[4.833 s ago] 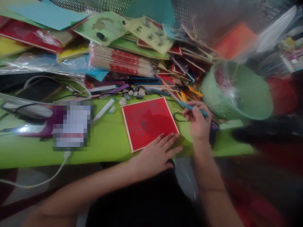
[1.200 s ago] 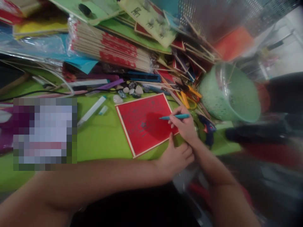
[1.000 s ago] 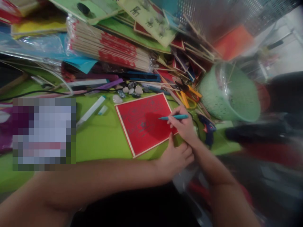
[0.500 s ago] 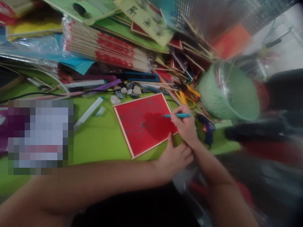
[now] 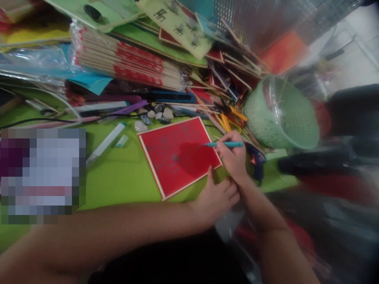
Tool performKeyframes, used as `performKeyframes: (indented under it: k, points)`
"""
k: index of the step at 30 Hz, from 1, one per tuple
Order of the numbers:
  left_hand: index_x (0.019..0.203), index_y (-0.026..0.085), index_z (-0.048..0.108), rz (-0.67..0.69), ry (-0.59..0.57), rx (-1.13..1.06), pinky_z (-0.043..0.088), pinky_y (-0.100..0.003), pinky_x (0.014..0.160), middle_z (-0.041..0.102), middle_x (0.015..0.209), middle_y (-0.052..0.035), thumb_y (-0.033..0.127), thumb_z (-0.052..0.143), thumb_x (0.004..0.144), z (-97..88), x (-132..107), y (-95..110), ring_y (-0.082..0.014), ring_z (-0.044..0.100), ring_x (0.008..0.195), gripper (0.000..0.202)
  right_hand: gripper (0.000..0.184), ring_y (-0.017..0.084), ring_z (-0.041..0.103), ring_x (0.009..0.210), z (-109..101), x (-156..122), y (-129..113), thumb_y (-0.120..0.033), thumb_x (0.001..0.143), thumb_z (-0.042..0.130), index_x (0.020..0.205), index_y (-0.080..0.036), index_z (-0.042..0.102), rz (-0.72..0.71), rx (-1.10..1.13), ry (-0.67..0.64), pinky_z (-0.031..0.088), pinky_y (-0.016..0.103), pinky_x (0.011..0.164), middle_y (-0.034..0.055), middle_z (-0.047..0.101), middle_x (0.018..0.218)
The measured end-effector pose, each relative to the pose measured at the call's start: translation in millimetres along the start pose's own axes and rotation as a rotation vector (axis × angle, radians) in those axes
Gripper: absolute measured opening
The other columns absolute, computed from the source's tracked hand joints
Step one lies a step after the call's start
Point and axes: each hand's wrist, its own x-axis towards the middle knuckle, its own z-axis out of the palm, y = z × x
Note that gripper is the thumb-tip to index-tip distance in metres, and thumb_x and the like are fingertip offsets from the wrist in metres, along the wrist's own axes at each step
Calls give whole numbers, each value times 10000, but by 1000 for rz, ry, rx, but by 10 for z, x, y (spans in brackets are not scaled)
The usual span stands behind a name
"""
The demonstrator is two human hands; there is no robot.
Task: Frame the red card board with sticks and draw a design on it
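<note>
A red panel (image 5: 166, 181) with a pale wooden border lies at a slant on the green tabletop. Dark line drawings cover its upper and left parts. My right hand (image 5: 233, 154) pinches a blue pen (image 5: 227, 144) over the panel's right side. The pen's tip points left at the red surface; whether it touches is too small to tell. At the panel's lower right edge rests my left hand (image 5: 217, 197), thumb stretched up to the border and apart from the loosely bent fingers. Those fingers lie close by my right wrist.
Pebbles (image 5: 158, 115), an uncapped white marker (image 5: 108, 142) and its cap (image 5: 121, 141) lie around the panel. Behind are bundled sticks (image 5: 127, 59). To the right stand a green basket (image 5: 251, 106), orange-handled pliers (image 5: 237, 112) and a glue gun (image 5: 258, 161). A blurred-out item (image 5: 50, 169) sits left.
The whole view has shifted slightly, so things sit a little further left. My right hand has moved the pen a short way right across the panel. My left hand stays at the edge.
</note>
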Motion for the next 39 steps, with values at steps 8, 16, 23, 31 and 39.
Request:
performKeyframes:
  k: [8,16,23,31,39]
  points:
    - [1368,220,644,-2,-8,-15,421,-743,1147,636,1417,-91,253,508,1063,-1,7,4,-264,521,1272,335,122,106,553,581,9,-37,-117,-265,896,655,831,-244,554,53,62,-149,459,295,585,-71,591,669]
    - [1356,221,649,-3,-14,-45,435,-752,1139,651,1381,-73,240,507,1061,-6,3,11,-262,533,1253,328,125,107,546,580,27,-43,-148,-252,888,663,811,-239,566,62,83,-206,456,292,599,-67,602,663]
    - [1377,219,641,7,-38,-65,427,-763,1135,649,1372,-89,220,503,1050,-25,0,-1,-271,526,1241,355,124,129,565,625,20,-44,-119,-281,886,672,817,-245,576,54,25,-248,454,316,618,-53,601,698]
    - [1358,225,651,-2,-24,-67,440,-750,1133,664,1341,-69,223,485,1064,-8,1,3,-259,536,1223,337,119,121,528,617,24,-42,-166,-265,873,652,805,-250,556,-11,-55,-222,428,299,603,-55,572,699]
    - [1353,220,653,5,-6,-34,416,-750,1156,652,1363,-83,230,470,1068,-1,-4,0,-265,536,1273,339,132,129,525,631,-5,-32,-114,-221,886,646,800,-258,554,-69,-114,-105,441,303,610,-60,572,707]
